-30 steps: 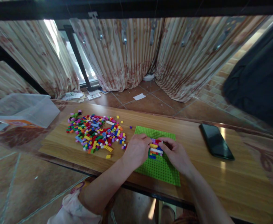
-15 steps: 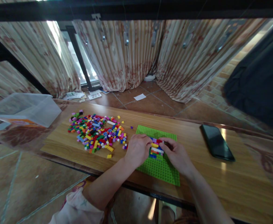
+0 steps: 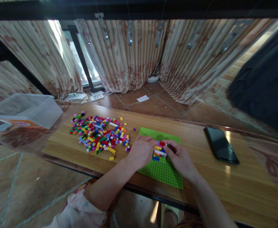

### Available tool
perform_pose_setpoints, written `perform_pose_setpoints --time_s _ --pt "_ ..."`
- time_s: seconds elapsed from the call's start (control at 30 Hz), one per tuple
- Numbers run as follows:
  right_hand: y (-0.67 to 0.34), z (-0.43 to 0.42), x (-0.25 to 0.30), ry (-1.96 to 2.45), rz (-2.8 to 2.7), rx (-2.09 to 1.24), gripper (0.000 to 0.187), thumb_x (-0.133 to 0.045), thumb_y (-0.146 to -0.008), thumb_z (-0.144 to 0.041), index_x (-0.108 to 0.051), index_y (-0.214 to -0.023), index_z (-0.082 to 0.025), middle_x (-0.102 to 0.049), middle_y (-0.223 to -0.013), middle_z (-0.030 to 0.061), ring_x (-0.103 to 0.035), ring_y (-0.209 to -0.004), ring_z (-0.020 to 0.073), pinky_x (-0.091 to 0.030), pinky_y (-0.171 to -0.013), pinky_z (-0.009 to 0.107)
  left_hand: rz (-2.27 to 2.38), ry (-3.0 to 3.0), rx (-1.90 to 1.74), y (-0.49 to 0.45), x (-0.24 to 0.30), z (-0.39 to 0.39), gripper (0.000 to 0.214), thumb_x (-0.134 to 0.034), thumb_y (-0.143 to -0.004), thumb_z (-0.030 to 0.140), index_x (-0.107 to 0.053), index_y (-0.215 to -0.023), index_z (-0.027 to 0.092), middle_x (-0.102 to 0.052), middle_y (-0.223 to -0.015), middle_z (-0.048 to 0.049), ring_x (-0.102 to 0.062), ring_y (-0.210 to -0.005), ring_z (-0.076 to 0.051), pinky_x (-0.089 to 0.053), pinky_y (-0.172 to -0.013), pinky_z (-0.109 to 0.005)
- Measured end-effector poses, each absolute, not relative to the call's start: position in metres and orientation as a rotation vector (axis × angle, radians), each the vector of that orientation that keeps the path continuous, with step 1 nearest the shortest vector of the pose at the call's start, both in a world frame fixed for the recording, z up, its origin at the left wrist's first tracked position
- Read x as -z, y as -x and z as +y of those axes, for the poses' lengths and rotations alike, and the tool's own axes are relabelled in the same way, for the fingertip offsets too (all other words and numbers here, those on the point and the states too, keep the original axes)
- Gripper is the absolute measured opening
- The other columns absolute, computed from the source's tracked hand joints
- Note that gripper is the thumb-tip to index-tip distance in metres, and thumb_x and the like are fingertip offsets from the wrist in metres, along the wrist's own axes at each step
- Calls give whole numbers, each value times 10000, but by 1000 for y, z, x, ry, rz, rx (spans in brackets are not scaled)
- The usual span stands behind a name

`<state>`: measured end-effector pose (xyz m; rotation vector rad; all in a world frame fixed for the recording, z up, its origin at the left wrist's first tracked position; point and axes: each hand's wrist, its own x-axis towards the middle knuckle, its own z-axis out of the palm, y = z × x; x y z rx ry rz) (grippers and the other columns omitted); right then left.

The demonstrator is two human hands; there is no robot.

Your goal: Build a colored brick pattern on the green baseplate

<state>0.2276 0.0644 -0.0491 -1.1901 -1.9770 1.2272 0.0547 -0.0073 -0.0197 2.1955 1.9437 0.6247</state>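
Observation:
A small build of toy bricks (image 3: 159,153), with white, yellow, red, blue and orange pieces in layers, sits on a green studded baseplate (image 3: 162,177). My left hand (image 3: 142,150) is closed at the build's left side, its fingertips pressed to the upper left corner and hiding part of it. From the other side my right hand (image 3: 178,156) pinches the build at its upper right, near a red brick (image 3: 162,143). Whether a loose brick is between the fingers of either hand is too small to tell.
Left of the baseplate lies a wide heap of loose colourful bricks (image 3: 98,134) on the wooden table (image 3: 129,171). A clear plastic bin (image 3: 39,110) stands at the far left. To the right rests a black phone (image 3: 221,145). Striped curtains (image 3: 139,57) hang beyond the table.
My left fingertips have slid slightly right over the build's upper left corner, covering a blue part seen there before. My right hand stays almost in place.

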Motion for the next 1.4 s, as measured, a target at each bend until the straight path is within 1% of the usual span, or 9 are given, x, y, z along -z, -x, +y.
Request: perform_pose_setpoints --time_s 0.17,0.37,0.57,0.7,0.8,0.93,1.2,1.3,1.4 --pt "-227 64 49 1200 -1965 -1255 352 -544 -853 -426 -660 -1086 -189 -711 -951 74 -655 -885 221 -509 -806 356 1943 -2155 -668 -55 20 -7 164 -495 -889 143 -654 -881 181 -654 -854 -40 -596 -859 -188 -425 -834 -337" --pt "-226 63 49 1184 -1961 -1227 328 -550 -852 -410 -667 -1067 -192 -714 -933 70 -657 -891 221 -508 -820 360 1963 -2130 -681 -56 19 -8 171 -505 -885 149 -671 -867 183 -667 -837 -42 -599 -854 -192 -403 -857 -361" --pt "-226 64 50 1188 -1975 -1222 331 -548 -847 -403 -665 -1074 -193 -710 -920 68 -655 -880 223 -508 -805 359 1922 -2130 -724 -54 22 -6 215 -492 -897 154 -686 -809 186 -673 -797 -33 -597 -808 -171 -386 -915 -365" --pt "-227 65 51 1184 -1978 -1240 332 -543 -851 -404 -657 -1079 -193 -703 -961 74 -650 -915 224 -503 -827 364 1871 -2156 -744 -54 23 -7 235 -473 -909 151 -694 -839 191 -675 -787 -26 -591 -772 -158 -370 -962 -377" --pt "-226 64 49 1180 -1987 -1253 327 -541 -854 -408 -655 -1072 -193 -701 -897 64 -650 -916 226 -502 -828 361 1871 -2187 -730 -54 23 -9 232 -473 -906 149 -696 -856 191 -666 -780 -29 -590 -780 -162 -358 -985 -393" --pt "-225 63 46 1182 -1992 -1249 340 -564 -837 -422 -660 -1069 -193 -691 -800 45 -653 -876 225 -505 -791 349 1868 -2224 -697 -54 22 -9 237 -467 -904 155 -695 -850 188 -659 -789 -36 -588 -795 -175 -365 -974 -401" --pt "-223 64 50 1195 -1940 -1265 342 -603 -786 -420 -672 -1028 -189 -705 -941 61 -637 -839 207 -493 -759 334 1867 -2221 -637 -55 21 -10 228 -471 -866 111 -689 -874 177 -651 -811 -46 -591 -823 -188 -381 -960 -399" --pt "-221 64 49 1212 -1907 -1273 339 -611 -767 -423 -680 -1002 -189 -709 -933 58 -632 -814 203 -487 -750 334 1884 -2198 -653 -55 21 -10 235 -460 -880 118 -686 -858 178 -653 -818 -45 -592 -825 -185 -388 -951 -389" --pt "-218 64 49 1225 -1858 -1306 334 -630 -739 -425 -687 -968 -189 -712 -908 55 -631 -796 204 -489 -735 335 1920 -2175 -668 -56 22 -10 246 -451 -900 136 -688 -853 183 -654 -814 -44 -595 -830 -189 -411 -896 -368"
